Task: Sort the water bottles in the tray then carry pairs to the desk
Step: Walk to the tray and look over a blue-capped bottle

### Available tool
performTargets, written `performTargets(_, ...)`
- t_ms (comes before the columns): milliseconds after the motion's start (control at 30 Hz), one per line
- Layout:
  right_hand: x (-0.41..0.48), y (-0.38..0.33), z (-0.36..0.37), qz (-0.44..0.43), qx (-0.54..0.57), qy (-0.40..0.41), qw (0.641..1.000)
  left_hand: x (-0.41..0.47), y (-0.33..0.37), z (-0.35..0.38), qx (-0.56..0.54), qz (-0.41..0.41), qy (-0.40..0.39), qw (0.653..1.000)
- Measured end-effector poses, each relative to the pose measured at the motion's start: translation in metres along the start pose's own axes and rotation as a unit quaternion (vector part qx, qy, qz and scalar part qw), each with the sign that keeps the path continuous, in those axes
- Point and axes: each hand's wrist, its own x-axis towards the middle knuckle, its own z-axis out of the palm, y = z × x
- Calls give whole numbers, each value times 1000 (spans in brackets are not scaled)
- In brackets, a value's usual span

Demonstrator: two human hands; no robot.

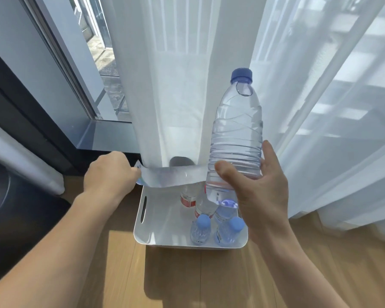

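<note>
1. Clear plastic with a dark blue cap (241, 75): one big bottle (236, 130) is held up at middle right of the frame, above the far end of the tray (165, 218).
2. Its long axis runs nearly upright. The cap points to the top of the frame and leans slightly right.
3. The right hand (256, 192) is wrapped round the bottle's lower part, thumb in front and fingers behind.
4. The left hand (111, 172), at centre left, pinches the end of one label strip (171, 176), which stretches across to the bottle's base.
5. One white tray sits on the wooden floor (187, 274) at lower centre. I count five small bottles (200, 228) standing in it: three blue-capped nearer, two red-labelled behind and partly hidden.
6. A sheer white curtain (180, 63) hangs behind, with a window (93, 41) at upper left.
</note>
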Motion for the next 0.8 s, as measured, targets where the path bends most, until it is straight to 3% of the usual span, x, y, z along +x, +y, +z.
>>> performTargets(333,2,4,-5,-14,-5,-45,999,8,-17,38,19,-10,-3,1000)
performTargets(467,3,13,-1,32,-3,-90,995,9,-18,53,-96,17,-49,994)
performTargets(567,5,17,1,59,1,-109,992,14,-16,38,-157,1,-26,987)
performTargets(633,6,17,1,60,-18,-126,990,12,0,6,-314,10,-51,948)
performTargets(700,7,17,1,54,-54,-138,988,4,24,-33,-499,60,-191,843)
performTargets(733,8,17,2,48,-76,-140,986,-2,33,-49,-528,112,-243,806)
performTargets(767,9,19,2,41,-99,-142,984,-10,40,-60,-521,160,-265,795)
performTargets(800,9,21,3,34,-122,-143,982,-16,47,-68,-494,190,-257,808)
